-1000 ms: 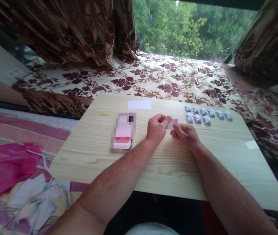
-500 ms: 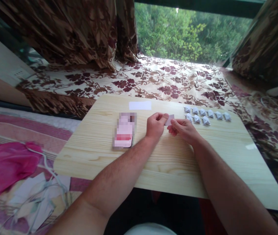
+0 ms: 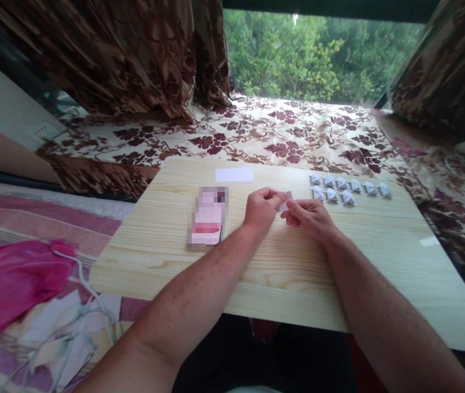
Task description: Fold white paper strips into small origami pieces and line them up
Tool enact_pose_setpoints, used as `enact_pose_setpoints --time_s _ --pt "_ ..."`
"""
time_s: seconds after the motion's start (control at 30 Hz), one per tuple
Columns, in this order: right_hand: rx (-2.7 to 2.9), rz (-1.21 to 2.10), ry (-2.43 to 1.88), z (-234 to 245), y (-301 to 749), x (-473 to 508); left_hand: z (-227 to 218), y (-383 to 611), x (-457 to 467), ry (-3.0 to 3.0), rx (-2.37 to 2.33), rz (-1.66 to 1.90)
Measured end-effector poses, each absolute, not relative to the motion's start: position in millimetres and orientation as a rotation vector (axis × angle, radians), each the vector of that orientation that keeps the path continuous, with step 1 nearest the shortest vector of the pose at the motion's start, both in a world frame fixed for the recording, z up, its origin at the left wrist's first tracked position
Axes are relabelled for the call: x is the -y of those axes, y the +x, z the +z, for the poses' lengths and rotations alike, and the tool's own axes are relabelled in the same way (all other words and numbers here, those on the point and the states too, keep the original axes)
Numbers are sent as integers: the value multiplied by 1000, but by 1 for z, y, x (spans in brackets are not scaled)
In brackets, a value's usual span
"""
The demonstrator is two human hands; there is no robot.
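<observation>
Between my two hands is a small piece of white paper (image 3: 283, 206), held just over the wooden table. My left hand (image 3: 262, 207) pinches its left side with thumb and fingers. On the right side, my right hand (image 3: 306, 216) grips it, thumb on top and fingers curled beneath. The fingers cover much of the paper, so its folds are hard to make out. Right of my hands, several small folded paper pieces (image 3: 355, 186) with raised, pointed tops sit in two rows.
A flat white paper strip (image 3: 234, 174) lies near the far edge of the table (image 3: 154, 240). A pink phone (image 3: 207, 216), partly blurred, is left of my hands. On the bed, a pink cloth (image 3: 19, 284), cables and paper scraps (image 3: 64, 327) lie to the left.
My left thumb has moved right across the paper, and less of the paper shows between my hands. The view has shifted slightly; the phone and the folded pieces stay in place.
</observation>
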State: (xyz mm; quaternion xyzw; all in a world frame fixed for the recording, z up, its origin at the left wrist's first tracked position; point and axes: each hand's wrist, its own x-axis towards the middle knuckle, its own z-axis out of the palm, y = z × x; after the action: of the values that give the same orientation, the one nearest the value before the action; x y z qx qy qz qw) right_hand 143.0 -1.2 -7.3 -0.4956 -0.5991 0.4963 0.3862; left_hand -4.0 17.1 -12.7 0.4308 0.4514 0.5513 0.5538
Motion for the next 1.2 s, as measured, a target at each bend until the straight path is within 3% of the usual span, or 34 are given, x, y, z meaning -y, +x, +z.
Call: enact_pose_setpoints --time_s 0.53,1.2 --pt "1446 1197 -1262 -5 139 2 -9 -5 -16 1023 -959 1351" --pt "1387 847 -1174 -22 137 -3 -14 -4 -17 1128 -1067 1416"
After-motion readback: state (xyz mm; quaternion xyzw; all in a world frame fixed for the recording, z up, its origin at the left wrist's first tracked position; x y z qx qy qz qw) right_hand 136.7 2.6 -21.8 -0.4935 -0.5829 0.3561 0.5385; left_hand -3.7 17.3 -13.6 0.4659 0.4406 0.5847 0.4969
